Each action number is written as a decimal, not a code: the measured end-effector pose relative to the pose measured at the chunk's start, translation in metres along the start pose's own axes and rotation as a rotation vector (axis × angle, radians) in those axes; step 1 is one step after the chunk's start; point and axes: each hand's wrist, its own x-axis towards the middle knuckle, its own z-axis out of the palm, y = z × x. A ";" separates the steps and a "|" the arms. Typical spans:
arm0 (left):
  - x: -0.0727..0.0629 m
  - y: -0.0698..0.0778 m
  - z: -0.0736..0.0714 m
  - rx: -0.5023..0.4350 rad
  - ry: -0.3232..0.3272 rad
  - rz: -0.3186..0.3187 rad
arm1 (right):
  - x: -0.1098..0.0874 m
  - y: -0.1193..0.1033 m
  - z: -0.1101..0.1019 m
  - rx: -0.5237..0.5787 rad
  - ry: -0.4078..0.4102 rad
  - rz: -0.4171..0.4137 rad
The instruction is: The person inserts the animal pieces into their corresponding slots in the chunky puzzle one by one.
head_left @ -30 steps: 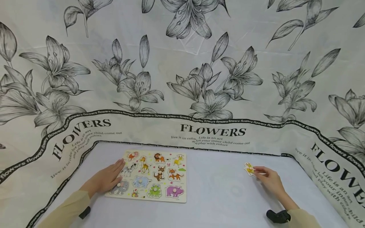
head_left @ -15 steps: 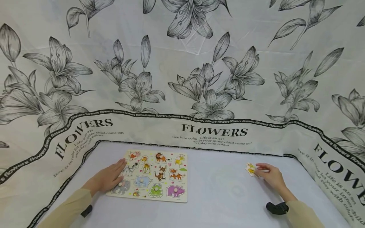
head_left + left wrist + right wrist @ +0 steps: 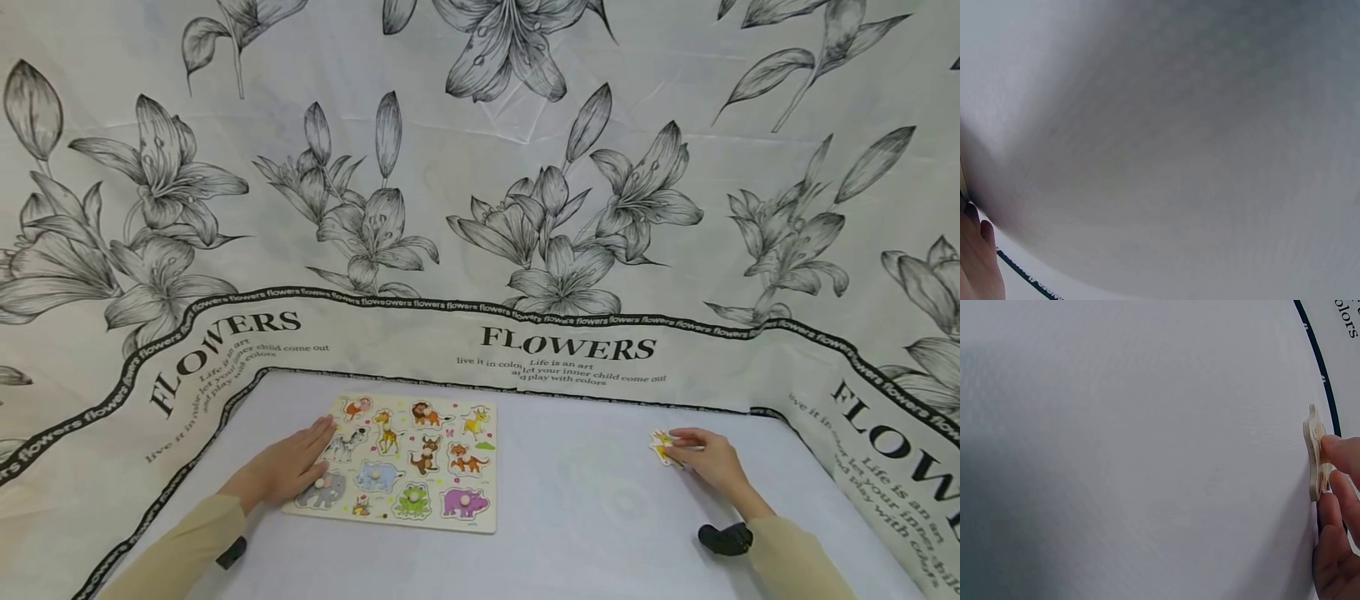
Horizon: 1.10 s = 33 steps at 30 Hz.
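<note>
In the head view, an animal peg puzzle board [image 3: 405, 504] lies on the left half of the table. My left hand [image 3: 288, 460] rests across the board's left edge with fingers extended, its thumb by the grey elephant [image 3: 326, 492]. Over on the right, my right hand [image 3: 708, 458] pinches a small yellow animal puzzle piece [image 3: 660, 446], partly covered by the fingers. From the right wrist, the puzzle piece [image 3: 1312, 456] appears nearly edge-on as pale wood, thumb and fingertips at its face. Only part of the left hand [image 3: 979, 262] shows at the lower left of the left wrist view.
A white cloth [image 3: 570, 492] covers the table between the board and my right hand. Behind rises a flower-printed curtain [image 3: 420, 333] with a black border strip. Dark straps [image 3: 725, 539] sit at both wrists. Frog [image 3: 412, 500] and purple hippo [image 3: 465, 502] pieces carry round knobs.
The right fingers have shifted slightly on the yellow piece and now cover more of it. The left hand stays on the board. The whole view has drifted slightly right.
</note>
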 end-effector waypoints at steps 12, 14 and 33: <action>0.003 -0.003 -0.002 -0.004 -0.023 -0.006 | 0.008 0.004 -0.004 -0.040 -0.061 0.035; 0.003 -0.003 -0.002 -0.005 -0.023 -0.005 | 0.008 0.004 -0.004 -0.049 -0.064 0.036; 0.003 -0.002 0.003 0.005 -0.027 -0.010 | 0.005 0.003 -0.001 -0.065 -0.045 0.053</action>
